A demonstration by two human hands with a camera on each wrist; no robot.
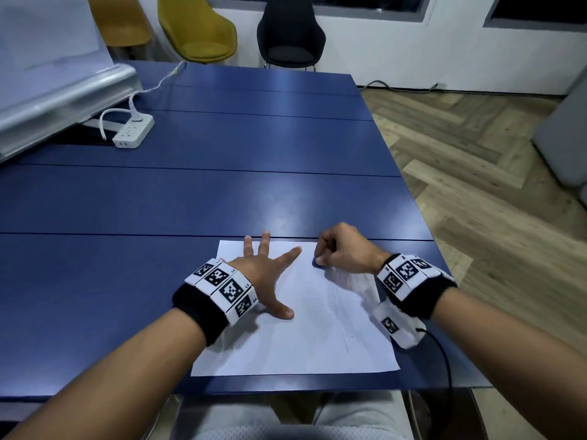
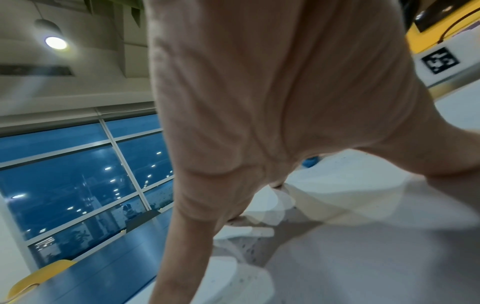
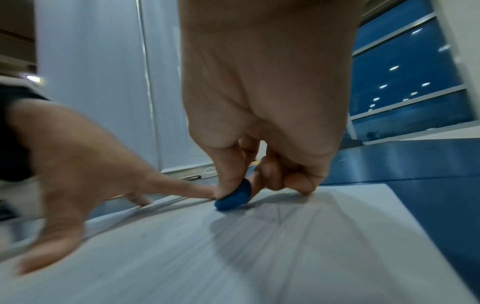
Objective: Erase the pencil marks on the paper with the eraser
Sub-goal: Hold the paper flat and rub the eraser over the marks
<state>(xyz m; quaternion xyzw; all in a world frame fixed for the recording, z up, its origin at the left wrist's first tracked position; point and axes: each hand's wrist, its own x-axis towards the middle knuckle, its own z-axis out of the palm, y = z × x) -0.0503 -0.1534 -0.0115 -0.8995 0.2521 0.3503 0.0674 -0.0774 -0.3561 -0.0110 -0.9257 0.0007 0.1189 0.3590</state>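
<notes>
Erasing is under way at the far right corner of the sheet. White paper (image 1: 317, 338) lies flat on the blue table (image 1: 222, 192), close to the near edge, in front of the seated person. The blue eraser (image 1: 317, 262) sits on the paper near its far right corner, tilted onto its lower edge and touching the sheet; the right wrist view shows this contact clearly (image 3: 233, 196).

Hand states:
- Right hand (image 1: 344, 249): fingers curled, thumb and forefinger pinching the eraser from above. The remaining fingers are folded under, with a knuckle resting on the paper.
- Left hand (image 1: 263, 271): fingers straight and spread, palm down on the left half of the sheet, holding it steady. Its forefinger points toward the eraser and ends just beside it.

Progress, as judged from the views:
1. Eraser picked up and applied to the paper: done.
2. Sheet anchored by the free hand: done.
3. Marks removed: incomplete. Faint pencil marks (image 1: 341, 312) are visible in the head view, running as thin lines from beneath the right wrist down toward the near right part of the sheet, with a few small dark specks close by. The right wrist view also shows faint lines just on the near side of the eraser.

Blur in both wrist views prevents any count of the remaining marks, and whether the area directly under the eraser is clean cannot be told. The left half of the sheet shows no marks in the head view. Remaining work appears to be the lines on the right half, from the eraser's position toward the near edge.
</notes>
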